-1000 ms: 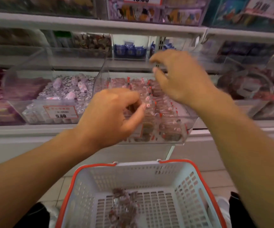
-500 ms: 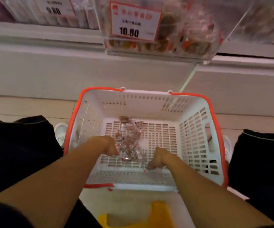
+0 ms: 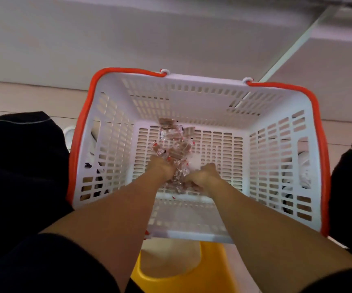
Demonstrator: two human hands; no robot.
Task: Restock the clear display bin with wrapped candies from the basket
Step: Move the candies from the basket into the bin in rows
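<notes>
Candies (image 3: 171,144) lie heaped on the basket (image 3: 213,98) floor, where the left hand (image 3: 162,169) and right hand (image 3: 202,174), the 2 hands, curl around a scoop; slippery wrappers could spill during lifting.
</notes>
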